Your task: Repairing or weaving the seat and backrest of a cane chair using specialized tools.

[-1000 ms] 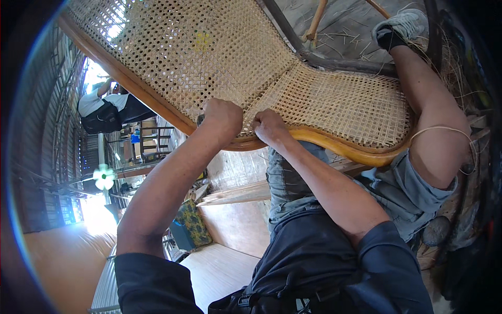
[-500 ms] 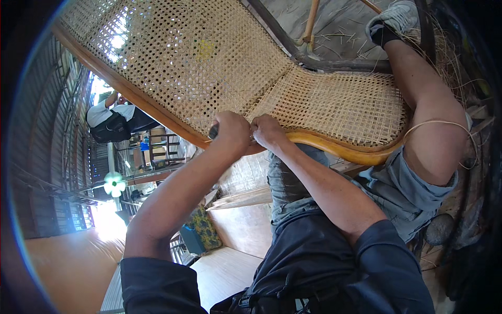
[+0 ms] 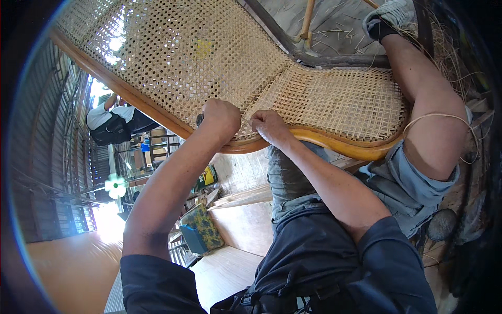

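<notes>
Only the head view here. The chair [image 3: 324, 107] is up in front of the person, woven cane [image 3: 172, 68] facing them, its low end right by the right knee [image 3: 436, 144]. Left hand [image 3: 221, 115] is a closed fist around a dark handle [image 3: 200, 120], just inside the wooden rim [image 3: 361, 152]. Right hand [image 3: 270, 125] is right beside it with thumb and fingertips together; can't tell if there's a strand pinched in there.

My guess is they're working the weave along that edge, near the fold between the two panels. I'd say the next move calls for a steady right hand and careful aim with the left so no cane snaps.

Compared with half a second ago, the left fist has gone up and away from the right hand, which has barely moved. A green-and-yellow tin [image 3: 207, 178] now shows past the left forearm.
</notes>
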### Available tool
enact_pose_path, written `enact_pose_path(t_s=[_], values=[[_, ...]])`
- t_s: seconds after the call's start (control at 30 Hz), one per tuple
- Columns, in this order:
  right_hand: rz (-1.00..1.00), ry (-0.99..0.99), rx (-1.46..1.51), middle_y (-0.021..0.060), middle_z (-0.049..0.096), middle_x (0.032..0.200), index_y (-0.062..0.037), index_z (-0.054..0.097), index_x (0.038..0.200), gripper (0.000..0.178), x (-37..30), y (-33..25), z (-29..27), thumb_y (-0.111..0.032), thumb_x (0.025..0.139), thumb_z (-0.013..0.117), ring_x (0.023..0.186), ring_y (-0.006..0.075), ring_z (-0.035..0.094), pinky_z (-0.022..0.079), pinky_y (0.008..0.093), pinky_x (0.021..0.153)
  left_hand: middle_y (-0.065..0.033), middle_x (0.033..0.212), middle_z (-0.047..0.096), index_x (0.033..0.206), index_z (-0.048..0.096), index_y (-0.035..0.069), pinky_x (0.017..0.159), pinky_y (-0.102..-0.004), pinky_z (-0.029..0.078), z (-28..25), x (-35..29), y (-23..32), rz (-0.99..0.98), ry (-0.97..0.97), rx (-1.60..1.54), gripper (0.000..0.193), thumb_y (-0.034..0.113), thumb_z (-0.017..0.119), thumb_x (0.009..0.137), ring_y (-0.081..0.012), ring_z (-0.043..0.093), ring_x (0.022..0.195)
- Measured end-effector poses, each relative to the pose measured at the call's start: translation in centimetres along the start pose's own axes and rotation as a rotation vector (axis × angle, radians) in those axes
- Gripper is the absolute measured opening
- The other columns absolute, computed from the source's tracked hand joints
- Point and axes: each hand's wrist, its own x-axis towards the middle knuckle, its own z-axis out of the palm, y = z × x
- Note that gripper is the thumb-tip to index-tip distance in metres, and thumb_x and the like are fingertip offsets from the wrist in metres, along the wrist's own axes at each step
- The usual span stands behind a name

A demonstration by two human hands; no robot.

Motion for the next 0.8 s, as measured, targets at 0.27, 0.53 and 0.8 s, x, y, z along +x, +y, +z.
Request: enact_pose_path(t_s=[0.27,0.53,0.8], values=[[-0.062,0.020,-0.056,0.0140,0.061,0.066,-0.0011,0.062,0.074,0.014,0.5,0.8,0.3,-0.014,0.076,0.056,0.062,0.0217,0.059,0.045,0.0342,0.060,-0.0097,0.082,0.068,0.079,0.070,0.011,0.064,-0.0351,0.050,1.1,-0.6,1.2,-0.054,0.017,0.019,0.016,0.017,0.056,0.077,-0.0237,0.067,0.078],[-0.059,-0.002,-0.016,0.0146,0.062,0.066,-0.0022,0.063,0.073,0.016,0.5,0.7,0.2,-0.016,0.076,0.056,0.060,0.0251,0.059,0.046,0.0363,0.059,-0.0063,0.082,0.069,0.079,0.070,0.013,0.062,-0.0334,0.049,-0.1,-1.1,3.0,-0.112,0.020,0.136,0.013,0.018,0.059,0.076,-0.0205,0.067,0.078],[-0.077,-0.002,-0.134,0.0170,0.063,0.071,-0.0017,0.063,0.074,0.019,0.2,-0.2,-0.3,-0.019,0.076,0.055,0.065,0.0292,0.061,0.046,0.0379,0.061,-0.0021,0.101,0.066,0.101,0.067,0.014,0.064,-0.0396,0.049,-0.3,-0.8,4.5,-0.064,-0.220,0.198,0.027,0.024,0.063,0.076,-0.0218,0.064,0.091]])
